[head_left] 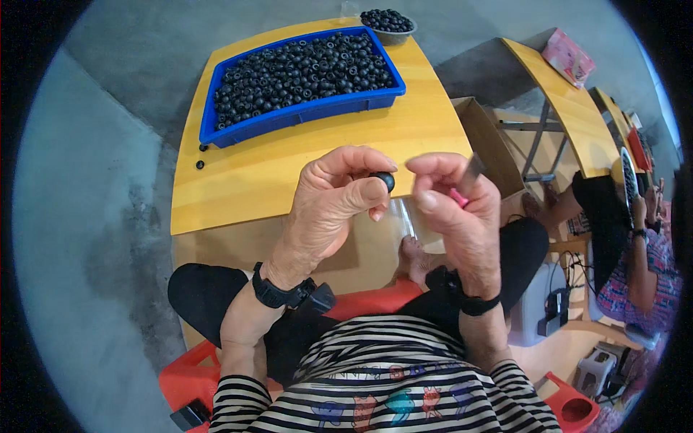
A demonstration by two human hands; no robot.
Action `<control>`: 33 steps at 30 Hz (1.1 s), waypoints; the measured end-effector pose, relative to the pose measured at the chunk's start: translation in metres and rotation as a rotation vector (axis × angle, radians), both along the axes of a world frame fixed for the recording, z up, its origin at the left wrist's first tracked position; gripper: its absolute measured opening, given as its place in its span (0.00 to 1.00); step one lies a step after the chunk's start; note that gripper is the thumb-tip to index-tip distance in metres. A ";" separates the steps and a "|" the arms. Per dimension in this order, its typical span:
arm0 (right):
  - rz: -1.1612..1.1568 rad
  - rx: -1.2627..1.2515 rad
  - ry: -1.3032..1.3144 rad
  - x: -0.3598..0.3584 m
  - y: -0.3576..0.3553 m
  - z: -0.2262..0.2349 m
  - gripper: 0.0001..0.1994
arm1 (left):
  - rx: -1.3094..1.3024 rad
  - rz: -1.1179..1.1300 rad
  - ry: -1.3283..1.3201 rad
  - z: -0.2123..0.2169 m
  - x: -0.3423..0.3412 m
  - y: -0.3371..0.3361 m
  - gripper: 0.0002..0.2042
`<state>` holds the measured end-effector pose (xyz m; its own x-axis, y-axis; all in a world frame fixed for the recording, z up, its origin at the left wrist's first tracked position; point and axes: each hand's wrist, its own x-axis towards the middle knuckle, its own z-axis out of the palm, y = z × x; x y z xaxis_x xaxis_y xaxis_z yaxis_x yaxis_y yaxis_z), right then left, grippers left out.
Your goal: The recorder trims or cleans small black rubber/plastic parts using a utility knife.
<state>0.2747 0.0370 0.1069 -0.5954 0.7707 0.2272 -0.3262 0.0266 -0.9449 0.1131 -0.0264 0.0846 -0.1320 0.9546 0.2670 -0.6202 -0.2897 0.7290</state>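
My left hand (328,198) pinches a small round black part (386,180) between thumb and fingers, just past the table's near edge. Close beside it on the right, my right hand (462,206) is closed round a small knife with a pink handle (458,198). Its grey blade (473,170) points up and away from the left hand, a little blurred. The two hands are apart from each other. Beyond them, a blue plastic tray (310,112) is heaped with many similar black parts, some showing a hollow ring-shaped opening.
The tray stands on a yellow table (253,184). A loose black part (200,165) lies at its left side. A bowl (398,36) of black parts sits at the back corner. Right of the table are a cardboard box (484,144), another yellow table (577,123) and a seated person (642,281).
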 end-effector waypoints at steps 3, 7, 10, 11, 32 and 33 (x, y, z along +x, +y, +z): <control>0.002 0.117 -0.024 -0.016 -0.015 -0.004 0.16 | -0.093 -0.035 -0.142 0.008 0.003 -0.017 0.15; -0.019 0.196 -0.041 -0.028 -0.026 -0.004 0.16 | -0.049 -0.106 -0.153 0.002 -0.010 -0.026 0.17; -0.011 0.222 -0.066 -0.032 -0.031 -0.003 0.14 | -0.072 -0.131 -0.168 -0.002 -0.015 -0.030 0.16; 0.008 0.230 -0.067 -0.034 -0.033 -0.003 0.14 | -0.072 -0.172 -0.204 -0.004 -0.017 -0.031 0.16; 0.113 0.146 0.018 -0.032 -0.040 -0.001 0.09 | -0.132 0.024 -0.101 0.006 -0.008 -0.060 0.11; 0.118 0.147 0.018 -0.032 -0.040 -0.001 0.09 | -0.144 0.033 -0.082 0.008 -0.008 -0.062 0.11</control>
<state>0.2427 -0.0033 0.1063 -0.6745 0.6534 0.3437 -0.3522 0.1243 -0.9276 0.1047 -0.0883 0.0923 -0.1800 0.9770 0.1144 -0.6709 -0.2070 0.7121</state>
